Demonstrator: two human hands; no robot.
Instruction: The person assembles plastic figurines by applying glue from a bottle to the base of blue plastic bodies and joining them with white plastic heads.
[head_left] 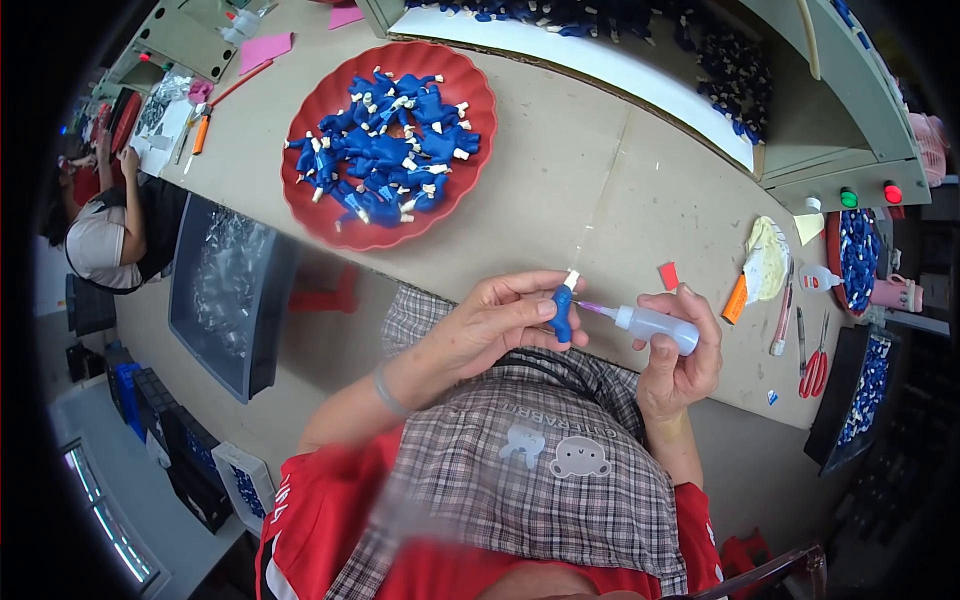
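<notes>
Between the thumb and fingers of my left hand is a small blue plastic figure part with a white peg end pointing up. My right hand grips a translucent squeeze bottle lying nearly level. Its thin purple-tipped nozzle points left at the blue part, and the tip is at or very near its side; I cannot tell if they touch. Both hands are held over my checked apron, by the table's front edge. A red scalloped tray on the table holds many similar blue parts with white ends.
Right of my hands lie a red scrap, an orange-handled tool, a crumpled cloth and red scissors. A metal machine housing edges the back right. A grey bin stands lower left; a co-worker sits far left.
</notes>
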